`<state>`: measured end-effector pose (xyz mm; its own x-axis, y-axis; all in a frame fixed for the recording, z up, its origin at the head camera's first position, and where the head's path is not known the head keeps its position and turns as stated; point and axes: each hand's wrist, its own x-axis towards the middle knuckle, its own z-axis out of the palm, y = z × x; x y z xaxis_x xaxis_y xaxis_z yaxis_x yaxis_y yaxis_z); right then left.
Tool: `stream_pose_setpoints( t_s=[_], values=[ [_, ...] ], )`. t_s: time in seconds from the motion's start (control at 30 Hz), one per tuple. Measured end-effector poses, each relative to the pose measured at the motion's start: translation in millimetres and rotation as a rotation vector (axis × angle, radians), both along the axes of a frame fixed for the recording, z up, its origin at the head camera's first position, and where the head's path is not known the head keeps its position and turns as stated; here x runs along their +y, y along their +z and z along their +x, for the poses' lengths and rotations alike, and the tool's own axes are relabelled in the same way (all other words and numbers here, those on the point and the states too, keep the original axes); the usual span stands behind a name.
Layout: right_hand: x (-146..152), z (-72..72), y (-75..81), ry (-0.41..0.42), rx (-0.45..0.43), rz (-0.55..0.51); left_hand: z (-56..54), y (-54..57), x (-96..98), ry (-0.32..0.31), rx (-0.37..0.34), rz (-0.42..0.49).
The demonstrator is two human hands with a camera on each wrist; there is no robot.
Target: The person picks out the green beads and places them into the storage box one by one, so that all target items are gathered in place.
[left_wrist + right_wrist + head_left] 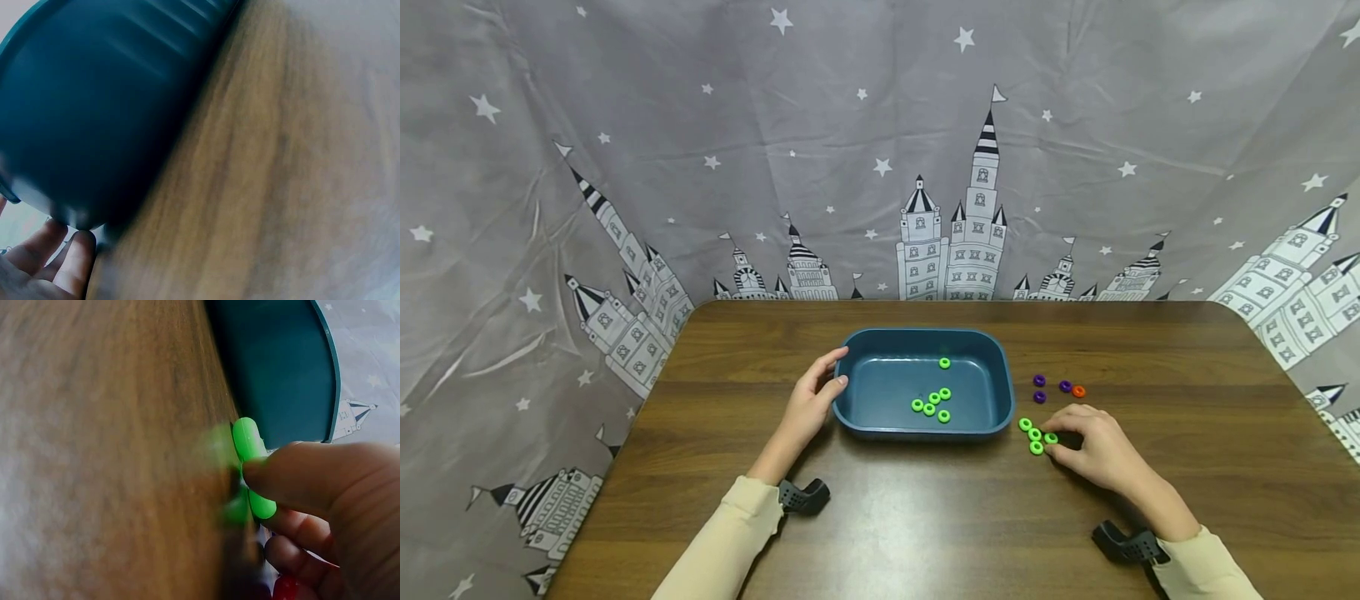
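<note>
My left hand (806, 404) rests against the left end of a dark teal rectangular tray (925, 431), thumb and fingertips right at its rim. In the left wrist view, the fingers (75, 265) touch the tray's outer wall. Inside the tray lie several bright green rings (934, 398). Just off its front right corner, my right hand (1097, 446) pinches a green ring (1051, 438) between thumb and index finger. Beside that one lie 3 more green rings (1034, 434). The right wrist view has the thumb (275, 472) overlapping the green pieces close above the wood.
Behind the right hand are 3 purple rings (1040, 381) and one orange ring (1078, 391). Everything stands on a brown wooden table (760, 333). A grey curtain (820, 150) printed with castles and stars hangs along the back edge. Each wrist wears a black camera mount (805, 497).
</note>
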<state>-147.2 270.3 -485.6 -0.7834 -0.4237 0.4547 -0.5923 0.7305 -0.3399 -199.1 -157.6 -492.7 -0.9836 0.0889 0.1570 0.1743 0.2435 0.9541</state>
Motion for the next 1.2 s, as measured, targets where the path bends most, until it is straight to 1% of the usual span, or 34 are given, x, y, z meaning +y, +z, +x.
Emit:
stream_pose_setpoints(
  t_s=[0.33,0.57,0.67,0.87,1.2],
  values=[
    [2.5,-0.4,0.2,-0.017,-0.015,0.005,0.5,1.4,0.5,0.002,-0.005,-0.009],
    [4.1,-0.6,-1.4,-0.038,-0.017,0.004,0.3,1.0,1.2,0.004,0.014,-0.011],
    [3.8,-0.7,-1.1,-0.037,-0.011,0.007,0.0,0.4,0.8,0.004,0.014,-0.009],
    [3.9,-1.5,0.4,-0.026,-0.007,0.014,0.9,2.6,0.9,0.002,-0.005,-0.006],
    [4.3,-1.2,-0.3,-0.022,0.002,0.013,-0.7,1.0,1.2,0.007,0.007,-0.012]
  ],
)
